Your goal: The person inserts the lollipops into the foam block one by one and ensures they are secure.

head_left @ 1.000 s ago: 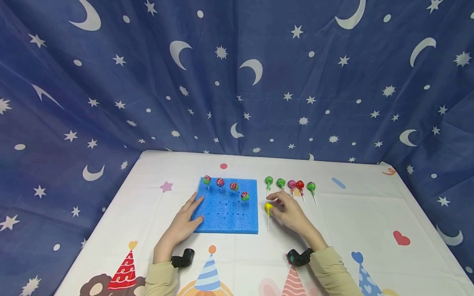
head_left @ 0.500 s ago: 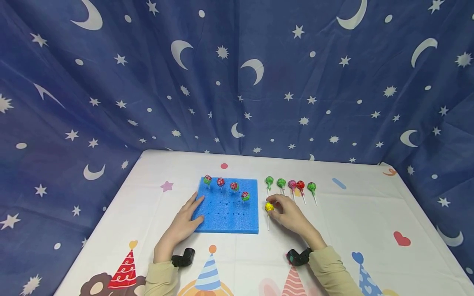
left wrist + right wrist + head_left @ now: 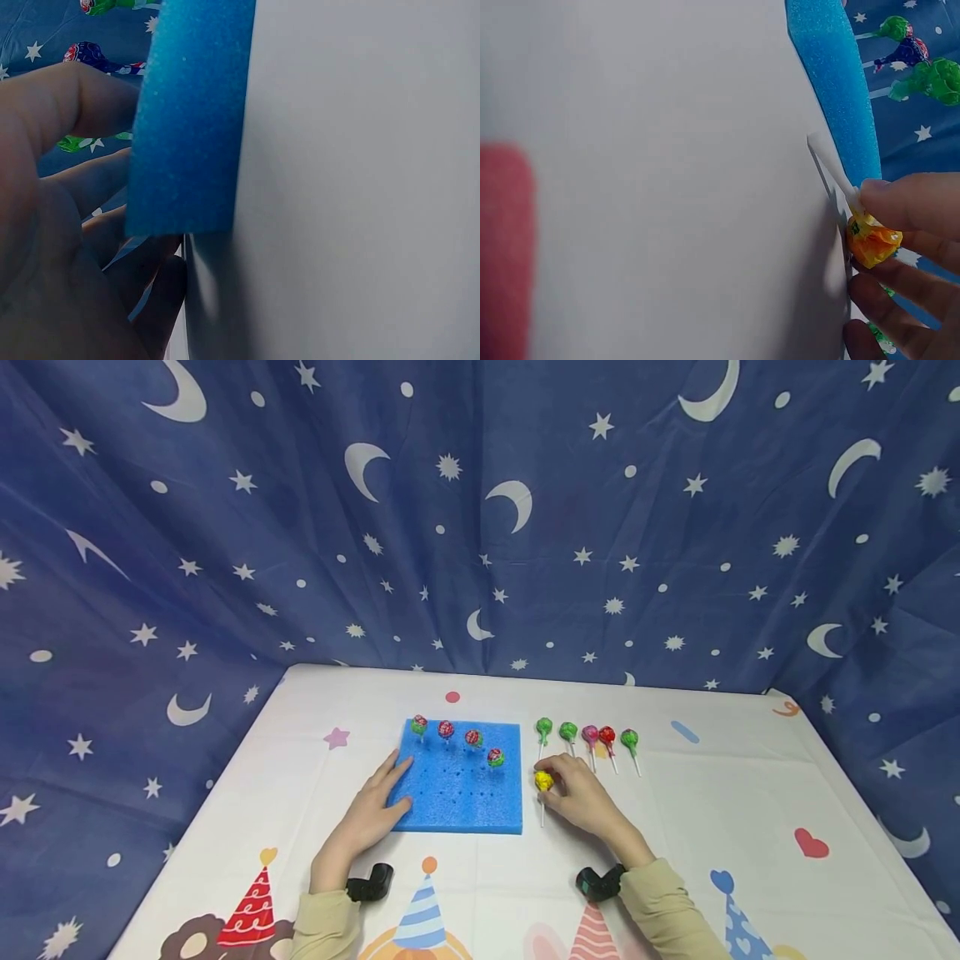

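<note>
A blue foam board (image 3: 459,814) lies on the table, with several lollipops such as this red-and-green one (image 3: 496,757) standing upright in its back part. My left hand (image 3: 367,810) rests along its left edge, fingers spread and fairly straight; the left wrist view shows them beside the foam's side (image 3: 187,135). Just right of the board, my right hand (image 3: 585,797) pinches the wrapped head of a yellow lollipop (image 3: 543,782) between thumb and fingers. Its white stick (image 3: 829,161) points toward the table's front and lies close to the tabletop.
Behind the right hand lies a row of loose lollipops: green ones (image 3: 567,731), a pink one (image 3: 590,735) and a red one (image 3: 607,736). Party hats and shapes are printed on the white tablecloth (image 3: 712,802). A blue star-and-moon curtain (image 3: 480,527) hangs behind.
My right hand's thumb and fingers have closed in on the yellow lollipop's head, which has barely moved. My left hand stays at the board's left edge.
</note>
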The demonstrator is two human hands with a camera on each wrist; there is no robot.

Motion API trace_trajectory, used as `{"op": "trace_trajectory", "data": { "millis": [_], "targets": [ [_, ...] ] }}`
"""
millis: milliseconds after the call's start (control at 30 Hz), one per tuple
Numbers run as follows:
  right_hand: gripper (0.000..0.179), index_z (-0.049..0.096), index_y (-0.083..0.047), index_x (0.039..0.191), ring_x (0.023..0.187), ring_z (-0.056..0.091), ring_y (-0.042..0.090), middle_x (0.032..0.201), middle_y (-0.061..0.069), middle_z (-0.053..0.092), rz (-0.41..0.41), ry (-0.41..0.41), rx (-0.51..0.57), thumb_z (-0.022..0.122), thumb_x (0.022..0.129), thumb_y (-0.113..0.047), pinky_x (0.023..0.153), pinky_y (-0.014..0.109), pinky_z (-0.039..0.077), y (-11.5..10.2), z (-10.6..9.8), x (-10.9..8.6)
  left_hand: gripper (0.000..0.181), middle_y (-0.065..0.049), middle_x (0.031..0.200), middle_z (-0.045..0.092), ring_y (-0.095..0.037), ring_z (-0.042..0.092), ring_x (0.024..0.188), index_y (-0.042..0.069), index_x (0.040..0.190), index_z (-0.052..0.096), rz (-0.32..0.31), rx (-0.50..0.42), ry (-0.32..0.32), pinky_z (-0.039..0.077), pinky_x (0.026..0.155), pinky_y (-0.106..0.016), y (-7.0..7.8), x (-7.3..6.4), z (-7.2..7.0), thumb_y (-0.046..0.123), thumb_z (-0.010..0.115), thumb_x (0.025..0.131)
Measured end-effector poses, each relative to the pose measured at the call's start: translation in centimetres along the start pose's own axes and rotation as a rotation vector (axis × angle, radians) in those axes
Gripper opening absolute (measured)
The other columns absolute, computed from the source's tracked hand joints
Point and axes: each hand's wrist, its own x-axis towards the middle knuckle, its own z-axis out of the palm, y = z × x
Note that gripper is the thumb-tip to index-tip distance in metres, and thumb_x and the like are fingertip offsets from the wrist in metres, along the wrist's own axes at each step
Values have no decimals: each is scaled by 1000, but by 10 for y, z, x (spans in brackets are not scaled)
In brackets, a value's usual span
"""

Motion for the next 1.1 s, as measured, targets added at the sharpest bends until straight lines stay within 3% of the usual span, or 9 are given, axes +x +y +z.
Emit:
{"op": "trace_trajectory", "data": {
  "millis": [267, 567, 900, 1100],
  "targets": [
    [38, 64, -14, 114, 103, 55, 19, 110, 2, 64, -2, 8, 12, 76, 79, -10, 92, 39, 50, 0, 2, 2, 63, -9, 164, 11, -41, 11, 149, 14, 152, 30, -5, -3, 2, 15, 114, -69, 1, 0, 0, 19, 53, 94],
    [33, 67, -13, 107, 84, 52, 12, 100, 1, 61, -24, 4, 64, 75, 76, -3, 76, 26, 48, 0, 2, 3, 63, -9, 164, 11, -41, 11, 149, 14, 152, 30, -3, 1, 2, 15, 114, -69, 0, -1, 0, 19, 53, 94],
    [32, 64, -13, 107, 81, 51, 14, 101, 3, 62, -22, 11, 139, 73, 78, -1, 71, 22, 46, 1, -3, -1, 63, -9, 164, 11, -41, 10, 149, 14, 152, 30, 0, -2, 4, 15, 113, -69, 0, -1, -1, 19, 53, 94],
    [31, 63, -11, 108, 85, 56, 17, 108, 6, 66, -26, 19, 200, 70, 79, 0, 75, 27, 51, -3, -10, -4, 63, -9, 164, 11, -42, 10, 149, 14, 152, 30, -2, -3, 3, 14, 113, -70, 0, 0, 0, 18, 53, 93]
  ]
}}
